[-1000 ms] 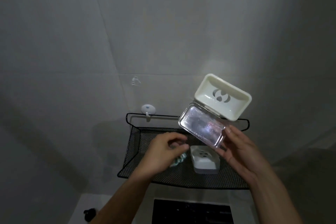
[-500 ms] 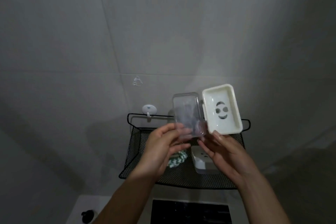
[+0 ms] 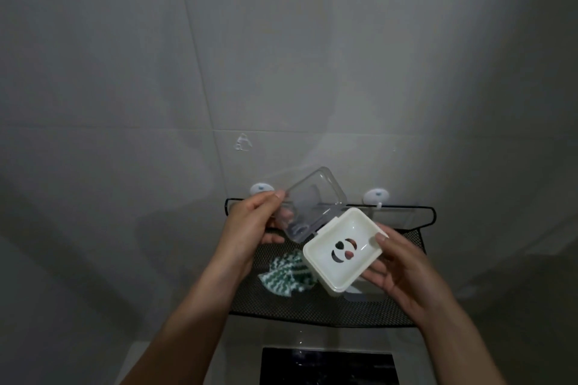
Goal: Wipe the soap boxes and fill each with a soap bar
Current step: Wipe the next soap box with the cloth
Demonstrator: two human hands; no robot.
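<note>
Hands meet over a black mesh shelf (image 3: 312,309) fixed to a grey tiled wall (image 3: 281,56). We see the left hand (image 3: 250,228) pinching the clear lid (image 3: 308,206) of an open soap box (image 3: 342,248), thumb on the lid's upper edge and fingers behind it, blurred through the plastic. The right hand (image 3: 403,269) cradles the white tray from beneath, thumb curled over its right rim. Cut-outs in the tray floor show fingertips below; the tray holds no soap. A green-and-white cloth (image 3: 281,272) lies on the shelf toward its left edge, partly hidden by the tray. We cannot identify a pale object (image 3: 355,291) on the shelf just under the tray, almost wholly covered. Two white wall hooks (image 3: 375,195) sit behind the shelf's back rail, the left one half covered by the hand. A dark panel (image 3: 328,367) is cut off at the bottom edge.
</note>
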